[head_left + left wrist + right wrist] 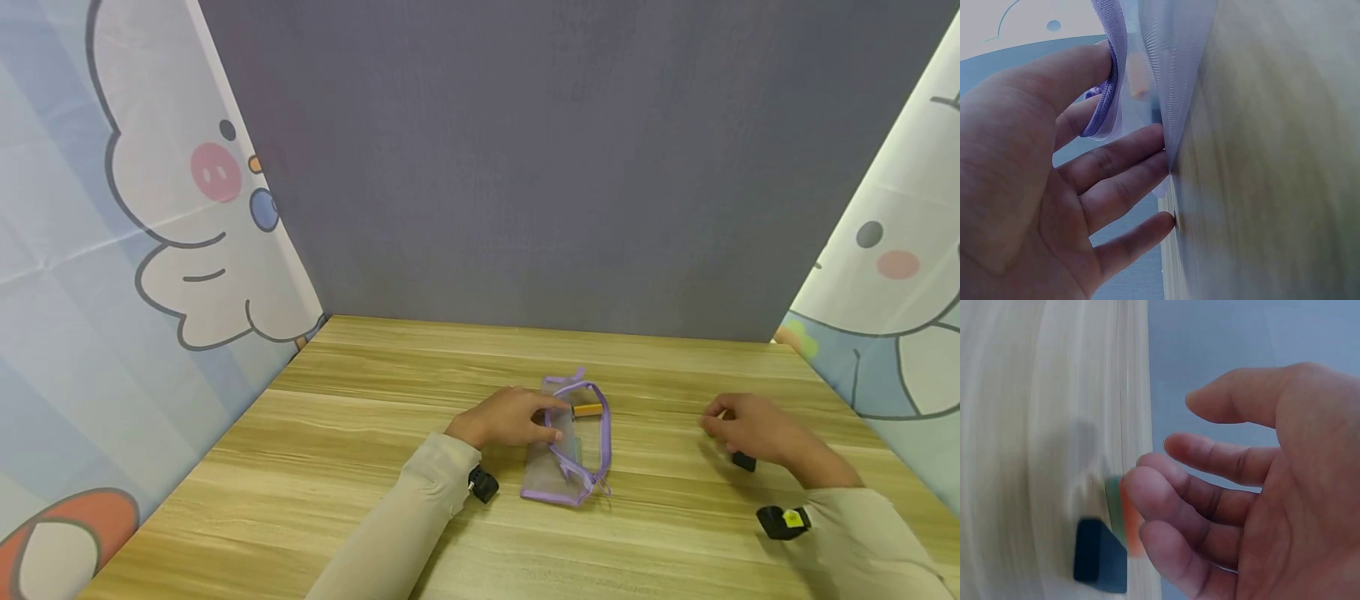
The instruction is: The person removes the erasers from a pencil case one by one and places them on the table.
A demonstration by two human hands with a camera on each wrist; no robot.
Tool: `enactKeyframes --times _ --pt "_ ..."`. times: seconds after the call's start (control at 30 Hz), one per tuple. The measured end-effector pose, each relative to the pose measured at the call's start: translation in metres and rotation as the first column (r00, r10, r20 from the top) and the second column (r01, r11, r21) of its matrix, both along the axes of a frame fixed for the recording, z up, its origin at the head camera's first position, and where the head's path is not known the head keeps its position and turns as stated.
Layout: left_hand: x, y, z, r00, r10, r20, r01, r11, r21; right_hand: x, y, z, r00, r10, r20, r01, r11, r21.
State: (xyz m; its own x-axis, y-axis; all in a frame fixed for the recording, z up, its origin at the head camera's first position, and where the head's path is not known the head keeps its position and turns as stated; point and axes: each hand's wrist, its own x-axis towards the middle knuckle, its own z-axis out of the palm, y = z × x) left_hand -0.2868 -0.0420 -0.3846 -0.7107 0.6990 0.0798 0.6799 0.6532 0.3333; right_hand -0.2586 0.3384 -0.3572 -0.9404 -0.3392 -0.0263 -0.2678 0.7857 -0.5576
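Note:
A see-through mesh zipper pouch [551,479] with purple edging lies on the table, its zipper side open. My left hand [513,417] grips it; in the left wrist view the thumb and index finger are at the purple zipper edge [1108,94], other fingers against the mesh. Inside the pouch are an orange-yellow stick-like item [587,410] and a pale green item [577,450]. My right hand [757,429] hovers over the table at right, fingers loosely bent, holding nothing. Close by it are a small black block [1100,556] and a blurred green-and-orange item [1130,519], partly behind the fingertips.
The wood-grain table [337,433] runs back to a dark grey panel [555,167]. Cartoon-printed cloths [60,333] flank both sides. Black devices, one of them the right wrist device [782,522], are worn on both wrists.

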Motion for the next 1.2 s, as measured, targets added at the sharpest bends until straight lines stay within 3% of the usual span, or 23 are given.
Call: enactKeyframes --times 0.6,1.2 --pt "-0.002 0.008 0.001 1.000 -0.004 -0.002 0.004 1.000 -0.021 0.000 -0.049 -0.005 0.994 0.107 0.021 -0.105 0.992 -0.065" --pt "-0.001 0.000 0.002 1.000 -0.007 0.029 0.007 1.000 0.007 -0.014 -0.089 -0.002 0.979 0.175 0.100 -0.163 0.980 -0.115"
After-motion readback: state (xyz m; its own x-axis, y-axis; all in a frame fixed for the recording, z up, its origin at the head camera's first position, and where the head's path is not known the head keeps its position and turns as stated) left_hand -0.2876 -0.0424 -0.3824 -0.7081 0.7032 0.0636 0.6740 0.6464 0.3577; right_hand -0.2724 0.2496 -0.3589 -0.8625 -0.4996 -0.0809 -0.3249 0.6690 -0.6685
